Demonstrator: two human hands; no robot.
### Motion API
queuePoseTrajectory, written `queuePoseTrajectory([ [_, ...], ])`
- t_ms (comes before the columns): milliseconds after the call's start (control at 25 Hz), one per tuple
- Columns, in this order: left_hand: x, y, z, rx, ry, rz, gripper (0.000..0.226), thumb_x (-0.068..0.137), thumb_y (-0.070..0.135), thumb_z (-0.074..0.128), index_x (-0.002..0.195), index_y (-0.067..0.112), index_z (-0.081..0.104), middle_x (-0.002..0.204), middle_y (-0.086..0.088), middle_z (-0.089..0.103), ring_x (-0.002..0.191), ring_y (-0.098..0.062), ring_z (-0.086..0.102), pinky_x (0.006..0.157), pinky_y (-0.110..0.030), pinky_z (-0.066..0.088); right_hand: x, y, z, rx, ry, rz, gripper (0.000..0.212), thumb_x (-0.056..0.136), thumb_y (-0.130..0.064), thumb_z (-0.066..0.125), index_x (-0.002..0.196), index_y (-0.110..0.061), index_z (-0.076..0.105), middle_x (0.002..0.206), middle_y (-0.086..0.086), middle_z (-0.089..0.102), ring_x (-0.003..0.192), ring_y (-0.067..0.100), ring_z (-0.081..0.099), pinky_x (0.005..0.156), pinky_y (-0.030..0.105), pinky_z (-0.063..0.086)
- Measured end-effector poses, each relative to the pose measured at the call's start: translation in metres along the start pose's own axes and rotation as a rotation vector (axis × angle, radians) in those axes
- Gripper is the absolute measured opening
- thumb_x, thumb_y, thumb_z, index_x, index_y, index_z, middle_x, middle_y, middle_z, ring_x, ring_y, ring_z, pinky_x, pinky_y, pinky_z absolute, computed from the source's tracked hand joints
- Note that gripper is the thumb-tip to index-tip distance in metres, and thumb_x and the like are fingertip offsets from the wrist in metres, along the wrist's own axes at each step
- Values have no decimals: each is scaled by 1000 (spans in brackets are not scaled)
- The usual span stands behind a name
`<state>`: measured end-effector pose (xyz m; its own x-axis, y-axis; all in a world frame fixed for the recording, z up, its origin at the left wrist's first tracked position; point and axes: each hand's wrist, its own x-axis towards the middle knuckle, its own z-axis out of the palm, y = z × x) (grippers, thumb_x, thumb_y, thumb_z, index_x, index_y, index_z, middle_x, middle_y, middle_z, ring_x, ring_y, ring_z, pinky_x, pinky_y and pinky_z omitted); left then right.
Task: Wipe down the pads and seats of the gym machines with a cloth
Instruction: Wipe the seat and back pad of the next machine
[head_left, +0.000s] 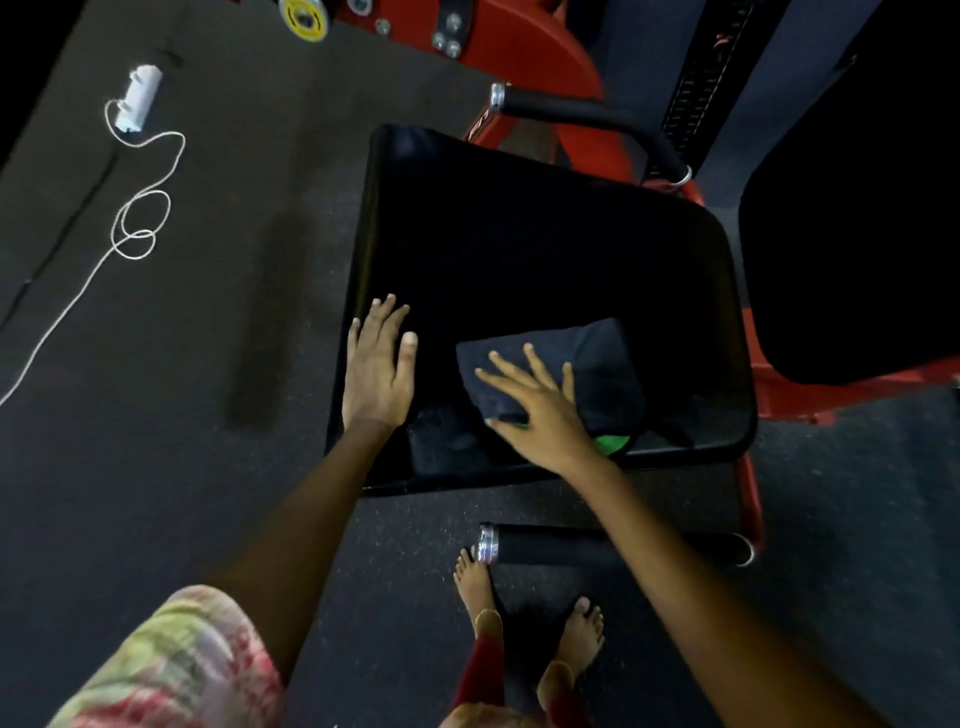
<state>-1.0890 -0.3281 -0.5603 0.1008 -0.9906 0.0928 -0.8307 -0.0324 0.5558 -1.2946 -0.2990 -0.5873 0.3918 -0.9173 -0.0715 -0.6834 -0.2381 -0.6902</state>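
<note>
A black padded seat (519, 244) of a red-framed gym machine fills the middle of the view. A dark folded cloth (608, 374) with a green patch at its near corner lies on the seat's near right part. My right hand (540, 410) presses flat on the cloth, fingers spread. My left hand (379, 369) rests flat on the seat's left edge, fingers apart, holding nothing. A black back pad (857, 234) stands at the right.
Red frame (753, 499) runs under and right of the seat. Two black foam handles with chrome ends: one (587, 117) behind the seat, one (597, 545) in front near my bare feet (576, 639). A white device with coiled cord (137, 98) lies on the dark floor left.
</note>
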Motion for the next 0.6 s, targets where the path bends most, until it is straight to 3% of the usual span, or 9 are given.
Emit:
queuePoseTrajectory([
  [120,-3,-3,-2,-81,29,15,79,92,62,8,136,8,45,149,-6,35,139,-9,19,114,-16,0,-5,-28,18,-20,-138,-185,63,87,-24,64,142,-35,36,152,-18,19,141,6,-8,110,47,-20],
  [200,-2,-4,-3,-84,22,9,77,92,61,11,135,7,45,149,-6,35,139,-8,19,115,-19,1,-22,-3,8,-12,-175,-324,64,85,-21,65,141,-34,37,149,-19,21,143,8,0,112,40,-18],
  [280,-1,-2,-2,-29,6,24,70,93,53,14,134,6,46,148,-6,36,141,-11,20,116,-24,3,-32,37,-11,22,-130,-296,66,81,-19,66,138,-35,37,146,-20,25,143,11,8,114,43,-10],
  [440,-1,1,0,101,-53,93,68,94,50,15,135,6,46,148,-6,37,142,-16,21,118,-27,4,-43,92,-41,108,96,96,59,79,-28,62,133,-35,39,144,-16,30,142,16,14,113,61,-1],
  [600,-1,0,0,164,-70,119,70,94,52,14,134,5,46,147,-7,38,142,-18,22,119,-31,6,-46,68,-28,101,343,539,53,88,-24,63,138,-30,44,151,-9,33,146,18,11,112,54,-8],
])
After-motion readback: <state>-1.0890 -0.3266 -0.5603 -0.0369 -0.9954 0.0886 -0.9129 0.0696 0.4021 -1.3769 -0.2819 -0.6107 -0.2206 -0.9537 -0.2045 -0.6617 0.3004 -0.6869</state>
